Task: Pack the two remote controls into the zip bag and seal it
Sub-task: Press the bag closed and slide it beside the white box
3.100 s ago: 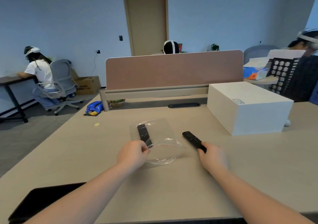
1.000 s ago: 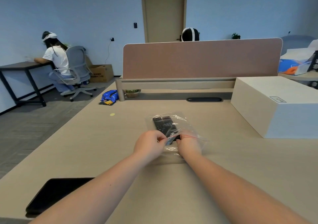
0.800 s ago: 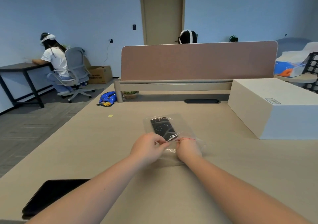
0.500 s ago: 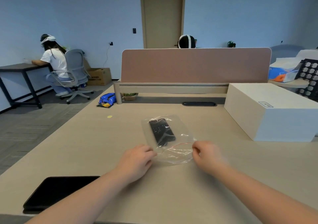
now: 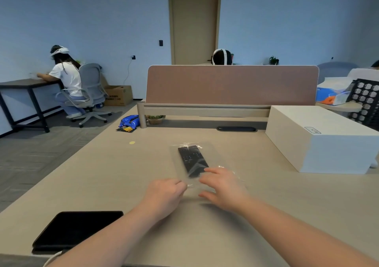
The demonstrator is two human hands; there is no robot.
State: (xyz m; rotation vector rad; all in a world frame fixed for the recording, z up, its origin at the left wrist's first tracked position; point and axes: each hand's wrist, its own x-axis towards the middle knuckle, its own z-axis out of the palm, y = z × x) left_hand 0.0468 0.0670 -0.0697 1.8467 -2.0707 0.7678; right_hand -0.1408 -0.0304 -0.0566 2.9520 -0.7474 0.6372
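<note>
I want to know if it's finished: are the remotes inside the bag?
Inside. The black remotes lie under the clear zip bag; whether it is sealed, cannot tell.

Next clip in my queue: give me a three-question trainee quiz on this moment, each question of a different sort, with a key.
1. True or false: the remote controls lie inside the zip bag.
2. Multiple choice: what lies at the near left corner of the desk? A) a dark tablet B) a white box C) a blue packet
3. Fill in: the right hand is at the bag's ____ end, the one nearest the person.

Key
1. True.
2. A: the dark tablet. The white box sits far right; the blue packet lies at the far left edge.
3. Near (mouth) end; the left hand is beside it.
</note>
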